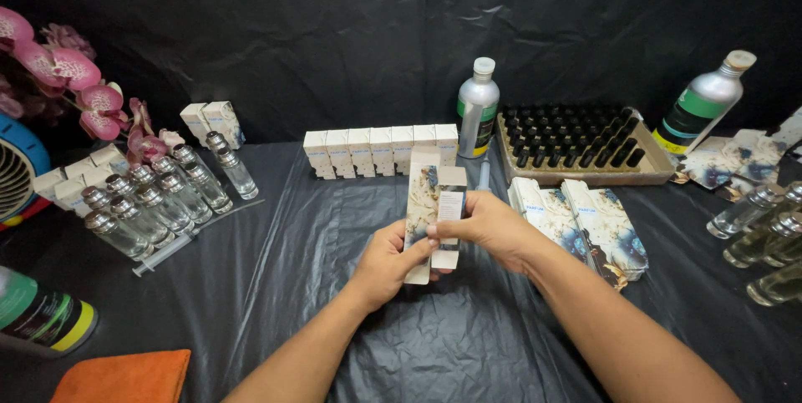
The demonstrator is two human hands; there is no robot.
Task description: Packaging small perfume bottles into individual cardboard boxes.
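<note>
Both hands grip one small printed carton [434, 215] above the middle of the black plastic sheet [334, 236]: the left hand [386, 265] closes around its lower part, and the right hand [489, 223] pinches its side with thumb and fingers. The top flaps stand open, so the step seems to be the forming of the box. A row of finished white boxes [380, 151] stands behind, flat cartons [585, 219] lie at the right, glass bottles [154, 198] at the left. The next move probably needs careful folding of the flaps

cream carton [434, 207] with blue-brown marbling, black table cover [334, 228], orange cloth [125, 376].
</note>
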